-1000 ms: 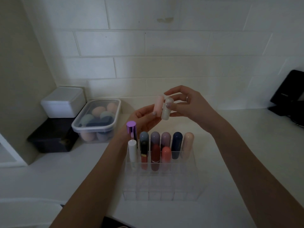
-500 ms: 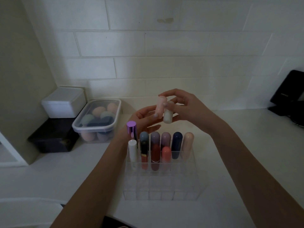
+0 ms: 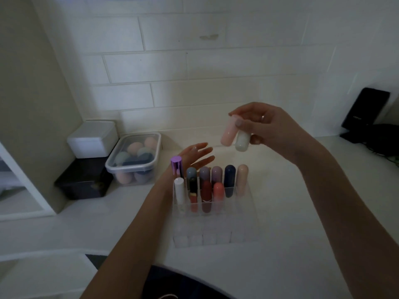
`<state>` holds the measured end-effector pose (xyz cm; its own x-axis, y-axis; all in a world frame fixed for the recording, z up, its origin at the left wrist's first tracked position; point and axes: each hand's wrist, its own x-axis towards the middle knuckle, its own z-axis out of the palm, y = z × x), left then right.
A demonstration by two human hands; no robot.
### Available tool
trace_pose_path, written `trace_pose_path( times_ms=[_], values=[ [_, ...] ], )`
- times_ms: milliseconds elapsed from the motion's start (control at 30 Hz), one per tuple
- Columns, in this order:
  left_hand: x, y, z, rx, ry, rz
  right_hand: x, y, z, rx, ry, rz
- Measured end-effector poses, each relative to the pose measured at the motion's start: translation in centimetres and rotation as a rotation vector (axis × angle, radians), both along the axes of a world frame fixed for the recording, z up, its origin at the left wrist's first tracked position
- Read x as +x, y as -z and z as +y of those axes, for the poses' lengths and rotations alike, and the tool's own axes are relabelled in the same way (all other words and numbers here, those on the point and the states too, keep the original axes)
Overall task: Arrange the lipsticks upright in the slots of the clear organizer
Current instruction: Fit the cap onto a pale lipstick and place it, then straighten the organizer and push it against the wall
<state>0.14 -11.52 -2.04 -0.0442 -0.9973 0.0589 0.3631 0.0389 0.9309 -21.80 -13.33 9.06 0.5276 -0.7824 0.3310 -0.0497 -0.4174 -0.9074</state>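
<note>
A clear organizer [image 3: 216, 236] stands on the white counter in front of me, with several lipsticks upright in its two far rows. My right hand [image 3: 265, 126] is raised above its far right side and grips two capsule-shaped lipsticks side by side, a pale pink lipstick [image 3: 227, 134] and a white lipstick [image 3: 242, 140], both hanging downward. My left hand [image 3: 197, 155] hovers behind the organizer's left end with fingers straight and nothing in it. A purple-capped lipstick [image 3: 176, 166] stands in the far left slot.
A clear tub of makeup sponges [image 3: 135, 158] sits at the back left, beside a white box [image 3: 92, 139] stacked on a black box [image 3: 84, 180]. A black object [image 3: 364, 111] leans against the tiled wall at the right. The organizer's near rows hold nothing.
My left hand let go of the pink lipstick and dropped lower with fingers spread. My right hand now carries both lipsticks and has moved up and to the right.
</note>
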Motion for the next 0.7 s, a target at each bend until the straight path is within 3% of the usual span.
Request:
trace_pose_path(
  times_ms=[167,300,467,600,700],
  values=[
    [0.3,0.1,1.1,0.048,-0.155,-0.036,-1.6,1.3,4.1,-0.067,-0.011,0.121],
    [-1.1,-1.3,4.3,0.087,-0.222,0.060,-1.8,3.4,6.1,-0.181,0.036,0.194],
    [-1.5,-1.1,7.2,0.251,-0.015,0.264,-1.2,6.3,7.4,-0.228,0.162,0.155],
    [-1.6,-0.4,8.6,0.068,-0.233,0.015,-0.6,8.3,7.4,-0.189,0.250,0.107],
    [-1.2,0.6,8.7,0.043,-0.429,-0.144,-0.4,8.5,7.5,-0.195,0.287,0.126]
  ],
)
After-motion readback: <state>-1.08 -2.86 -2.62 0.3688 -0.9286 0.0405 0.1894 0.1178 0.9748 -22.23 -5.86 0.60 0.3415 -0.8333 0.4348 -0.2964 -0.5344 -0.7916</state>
